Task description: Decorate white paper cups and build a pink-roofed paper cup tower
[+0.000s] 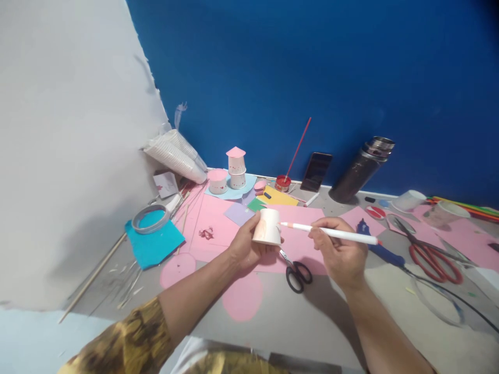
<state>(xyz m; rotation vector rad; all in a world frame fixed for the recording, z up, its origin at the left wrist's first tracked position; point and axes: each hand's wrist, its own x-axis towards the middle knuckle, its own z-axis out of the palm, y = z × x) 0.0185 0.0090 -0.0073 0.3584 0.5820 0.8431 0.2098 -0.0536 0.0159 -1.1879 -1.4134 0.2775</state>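
Note:
My left hand (245,248) is closed round a small white paper cup (267,227), held on its side above pink paper. My right hand (340,253) pinches a white marker pen (331,233), its pink tip touching the cup's side. Small black-handled scissors (296,272) lie on the table just below and between both hands.
Pink paper sheets (218,223), a teal sheet with a tape ring (150,218), a stack of cups (175,153), decorated cup towers (236,169), a red paint pot with brush (283,182), a phone (315,171), a dark flask (360,169), a blue glue gun (380,249) and red scissors (432,257).

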